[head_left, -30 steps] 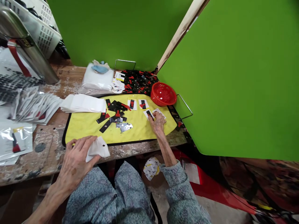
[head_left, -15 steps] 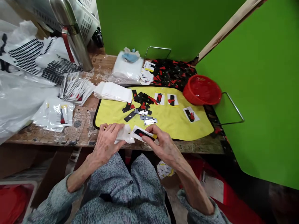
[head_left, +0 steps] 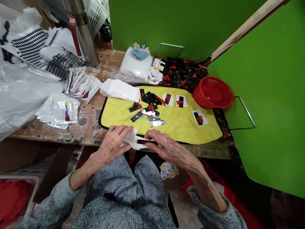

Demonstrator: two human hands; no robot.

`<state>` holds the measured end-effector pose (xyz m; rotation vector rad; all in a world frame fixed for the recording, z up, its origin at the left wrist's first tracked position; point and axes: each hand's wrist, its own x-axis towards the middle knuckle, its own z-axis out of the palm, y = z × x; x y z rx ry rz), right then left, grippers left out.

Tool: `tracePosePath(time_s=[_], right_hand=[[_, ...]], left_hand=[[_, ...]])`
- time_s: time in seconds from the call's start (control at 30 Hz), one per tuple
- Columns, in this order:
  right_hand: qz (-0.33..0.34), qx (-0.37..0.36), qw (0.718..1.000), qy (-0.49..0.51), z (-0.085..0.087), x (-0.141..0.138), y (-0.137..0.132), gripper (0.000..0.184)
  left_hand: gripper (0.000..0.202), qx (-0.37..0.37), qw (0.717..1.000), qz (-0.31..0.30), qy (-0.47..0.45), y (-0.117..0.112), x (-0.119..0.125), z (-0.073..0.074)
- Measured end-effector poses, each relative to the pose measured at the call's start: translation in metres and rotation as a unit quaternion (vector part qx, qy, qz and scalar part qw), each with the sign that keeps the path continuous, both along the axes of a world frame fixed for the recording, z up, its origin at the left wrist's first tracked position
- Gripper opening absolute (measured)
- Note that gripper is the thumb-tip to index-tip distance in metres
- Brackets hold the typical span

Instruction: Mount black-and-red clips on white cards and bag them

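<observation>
My left hand [head_left: 116, 141] pinches a small white plastic bag [head_left: 131, 138] near the front edge of the table. Between the thumb and fingers of my right hand [head_left: 160, 143] is a white card with a black and red piece [head_left: 142, 142] on it. The card's left end meets the bag's mouth; how far it is inside I cannot tell. Beyond my hands, a pile of black and red pieces [head_left: 150, 100] and several metal-faced strips [head_left: 157, 122] lie on a yellow cloth [head_left: 114, 114]. Three cards, one of them this card [head_left: 200, 117], lie there with pieces on top.
A stack of white bags [head_left: 120, 90] overlaps the cloth's left corner. Filled packets [head_left: 63, 108] lie farther left, below a steel flask [head_left: 88, 41]. At the right stands a red basket [head_left: 213, 92], beside many black and red parts [head_left: 183, 71]. Green panels [head_left: 157, 22] border the back and right.
My right hand has brought the card left against the bag, and the card now lies flatter, more edge-on. The whole view has shifted slightly as my head moved.
</observation>
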<state>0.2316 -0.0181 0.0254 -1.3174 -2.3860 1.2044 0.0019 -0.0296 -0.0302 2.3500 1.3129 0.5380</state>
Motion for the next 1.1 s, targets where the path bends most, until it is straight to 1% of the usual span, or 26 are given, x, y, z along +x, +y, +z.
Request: tracePosePath(time_s=[0.1,0.13,0.23,0.3,0.4,0.43,0.53,0.63,0.7,0.77,0.83,0.93,1.03,1.1], right_hand=[[-0.022,0.062,0.998,-0.006,-0.005,-0.005,-0.005,0.007],[-0.035,0.070,0.997,-0.010,-0.007,-0.006,-0.007,0.007],[-0.068,0.050,0.996,-0.024,-0.010,-0.009,-0.010,0.004],[-0.060,0.036,0.997,-0.023,-0.009,-0.009,-0.009,0.004],[-0.025,0.034,0.999,-0.006,-0.007,-0.008,-0.005,0.005],[-0.025,0.036,0.999,0.002,-0.006,-0.008,-0.004,0.005],[-0.053,0.047,0.997,0.016,-0.006,-0.009,-0.003,0.004],[-0.048,0.008,0.999,0.007,-0.009,-0.010,-0.005,0.004],[-0.056,-0.022,0.998,0.000,-0.011,-0.010,-0.005,0.006],[-0.072,-0.040,0.997,0.002,-0.012,-0.010,-0.005,0.007],[-0.065,-0.061,0.996,0.015,-0.011,-0.009,-0.002,0.009],[-0.019,-0.093,0.995,0.028,-0.009,-0.006,0.003,0.007],[0.001,-0.089,0.996,0.017,-0.008,-0.003,0.006,0.007],[0.001,-0.078,0.997,0.008,-0.008,-0.004,0.006,0.008]], left_hand=[[0.052,-0.003,1.000,0.011,-0.006,0.001,-0.001,-0.004],[0.051,-0.005,1.000,0.015,-0.005,0.001,-0.001,-0.005],[0.045,-0.009,1.000,0.022,-0.004,0.001,-0.001,-0.007],[0.042,-0.009,1.000,0.022,-0.006,0.000,0.000,-0.008],[0.042,-0.012,1.000,0.024,-0.006,-0.001,0.000,-0.009],[0.043,-0.016,1.000,0.027,-0.005,-0.001,0.000,-0.010],[0.046,-0.035,0.999,0.028,-0.015,-0.001,-0.001,-0.009],[0.053,-0.049,0.998,0.004,-0.030,-0.002,-0.001,-0.008],[0.058,-0.040,0.999,-0.007,-0.033,-0.002,0.000,-0.009],[0.067,-0.024,0.999,-0.005,-0.038,-0.004,0.001,-0.010],[0.075,-0.014,0.999,0.001,-0.043,-0.005,0.003,-0.011],[0.078,-0.013,0.999,-0.006,-0.038,-0.006,0.003,-0.011],[0.078,-0.011,0.999,-0.017,-0.032,-0.006,0.001,-0.009],[0.072,-0.006,0.999,-0.018,-0.028,-0.006,0.000,-0.008]])
